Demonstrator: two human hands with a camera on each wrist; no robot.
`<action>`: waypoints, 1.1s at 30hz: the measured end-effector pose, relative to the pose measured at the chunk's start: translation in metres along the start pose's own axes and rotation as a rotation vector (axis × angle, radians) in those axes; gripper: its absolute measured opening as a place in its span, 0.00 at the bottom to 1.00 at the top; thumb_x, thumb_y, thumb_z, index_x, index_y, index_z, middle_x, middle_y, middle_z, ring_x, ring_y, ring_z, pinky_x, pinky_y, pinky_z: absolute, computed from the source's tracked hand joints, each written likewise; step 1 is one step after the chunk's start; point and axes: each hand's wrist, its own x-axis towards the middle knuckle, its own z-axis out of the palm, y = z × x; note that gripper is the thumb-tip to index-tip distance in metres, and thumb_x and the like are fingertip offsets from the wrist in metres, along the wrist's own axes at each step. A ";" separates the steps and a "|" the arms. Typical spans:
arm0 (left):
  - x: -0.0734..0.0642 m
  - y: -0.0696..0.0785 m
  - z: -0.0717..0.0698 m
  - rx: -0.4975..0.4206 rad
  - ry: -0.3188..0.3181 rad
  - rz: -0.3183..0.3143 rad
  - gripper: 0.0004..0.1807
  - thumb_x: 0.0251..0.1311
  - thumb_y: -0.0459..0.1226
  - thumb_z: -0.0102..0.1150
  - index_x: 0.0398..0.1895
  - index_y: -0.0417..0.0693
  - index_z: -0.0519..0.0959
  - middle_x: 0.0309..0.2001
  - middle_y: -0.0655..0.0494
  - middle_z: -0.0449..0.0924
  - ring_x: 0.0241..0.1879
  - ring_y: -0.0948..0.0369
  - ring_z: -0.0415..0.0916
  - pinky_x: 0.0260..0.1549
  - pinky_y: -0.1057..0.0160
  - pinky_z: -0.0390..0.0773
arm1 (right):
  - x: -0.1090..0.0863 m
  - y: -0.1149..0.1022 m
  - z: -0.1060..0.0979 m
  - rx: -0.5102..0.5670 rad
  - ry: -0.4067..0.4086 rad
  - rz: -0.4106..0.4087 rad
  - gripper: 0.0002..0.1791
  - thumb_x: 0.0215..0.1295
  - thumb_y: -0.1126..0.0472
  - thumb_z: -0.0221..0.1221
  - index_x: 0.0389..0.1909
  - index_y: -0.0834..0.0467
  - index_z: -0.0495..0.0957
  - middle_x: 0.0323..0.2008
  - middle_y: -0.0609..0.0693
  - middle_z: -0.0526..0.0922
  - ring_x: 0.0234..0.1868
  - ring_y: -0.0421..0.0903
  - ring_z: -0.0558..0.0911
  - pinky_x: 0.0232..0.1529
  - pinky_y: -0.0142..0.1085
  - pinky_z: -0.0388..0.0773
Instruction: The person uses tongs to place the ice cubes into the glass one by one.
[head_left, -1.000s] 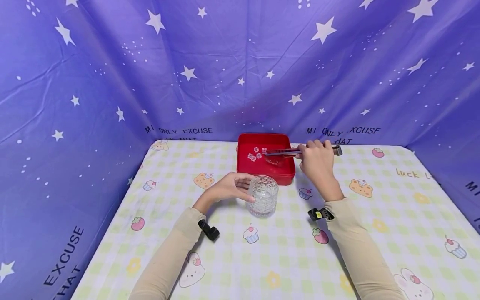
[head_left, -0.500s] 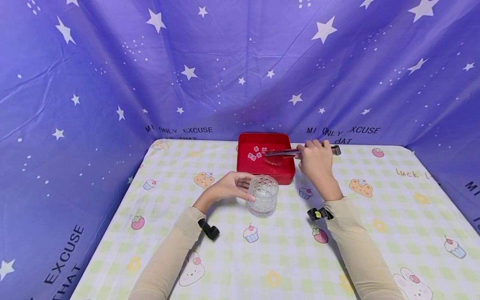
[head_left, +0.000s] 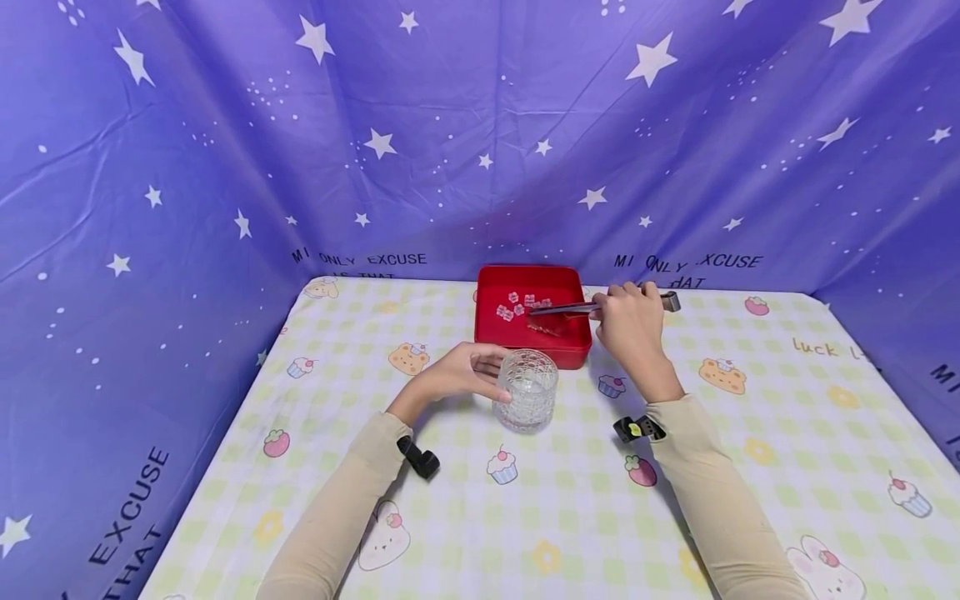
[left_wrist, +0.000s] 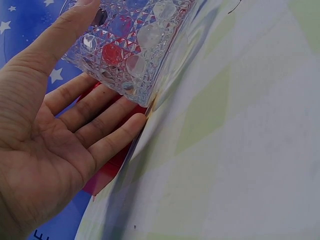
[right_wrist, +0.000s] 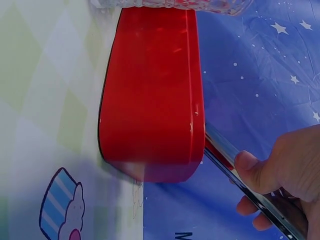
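My left hand [head_left: 465,372] holds a clear textured drinking glass [head_left: 527,400], which stands upright on the table. Its thumb lies on the near side and its fingers [left_wrist: 102,107] reach round the far side. My right hand [head_left: 635,325] grips metal tongs [head_left: 564,308] from above, near their bent end. The tongs slant into a red tray [head_left: 491,333], their tips low over its floor. Several small clear cubes [head_left: 507,313] lie in the tray, left of and behind the tips. Whether the tips touch a cube is too small to tell. In the right wrist view the tray wall hides the tips.
A checked tablecloth [head_left: 600,517] with printed cupcakes, bears and strawberries covers the table. Just behind the tray hangs a blue star-patterned curtain [head_left: 450,167]. The glass stands close against the tray's front wall. Each wrist wears a black strapped camera [head_left: 639,428].
The tongs' arms look closer together and have shifted slightly toward me, so cubes behind them show now. The left hand and the glass stay in place.
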 end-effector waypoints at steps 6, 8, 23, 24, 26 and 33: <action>0.001 -0.001 0.000 -0.001 -0.005 0.000 0.34 0.51 0.29 0.76 0.64 0.40 0.77 0.58 0.42 0.82 0.56 0.55 0.81 0.58 0.61 0.83 | 0.000 0.000 -0.001 0.021 0.010 0.021 0.02 0.53 0.70 0.67 0.28 0.61 0.87 0.22 0.59 0.82 0.28 0.58 0.79 0.37 0.50 0.66; 0.001 -0.001 0.000 0.000 -0.005 -0.001 0.34 0.51 0.29 0.76 0.64 0.40 0.77 0.58 0.42 0.82 0.56 0.55 0.81 0.58 0.61 0.83 | 0.000 0.001 -0.001 0.026 0.010 0.027 0.03 0.55 0.70 0.66 0.28 0.61 0.86 0.22 0.58 0.82 0.28 0.58 0.79 0.37 0.50 0.66; 0.000 0.000 0.000 -0.003 -0.004 0.007 0.33 0.51 0.29 0.76 0.64 0.40 0.77 0.57 0.42 0.82 0.56 0.54 0.81 0.58 0.61 0.84 | 0.004 0.016 -0.019 0.127 0.086 0.137 0.07 0.57 0.65 0.69 0.36 0.63 0.89 0.27 0.60 0.86 0.32 0.60 0.81 0.42 0.54 0.67; 0.000 0.000 0.000 -0.001 -0.004 0.007 0.33 0.51 0.29 0.76 0.64 0.40 0.77 0.57 0.42 0.82 0.56 0.54 0.81 0.58 0.61 0.84 | 0.005 0.017 -0.022 0.137 0.089 0.149 0.07 0.57 0.65 0.70 0.36 0.63 0.89 0.27 0.60 0.86 0.33 0.60 0.81 0.42 0.55 0.67; 0.000 0.000 0.000 0.003 -0.003 0.005 0.33 0.51 0.29 0.76 0.64 0.40 0.77 0.57 0.42 0.82 0.56 0.54 0.81 0.58 0.61 0.83 | 0.005 0.019 -0.026 0.158 0.094 0.170 0.08 0.57 0.64 0.70 0.38 0.63 0.89 0.28 0.61 0.86 0.33 0.60 0.81 0.43 0.55 0.67; 0.000 0.001 0.001 0.007 0.002 -0.003 0.33 0.52 0.29 0.76 0.64 0.40 0.77 0.57 0.43 0.82 0.56 0.53 0.81 0.58 0.60 0.83 | 0.006 0.025 -0.046 0.200 0.116 0.242 0.11 0.59 0.63 0.70 0.41 0.64 0.88 0.31 0.62 0.87 0.32 0.61 0.80 0.41 0.55 0.64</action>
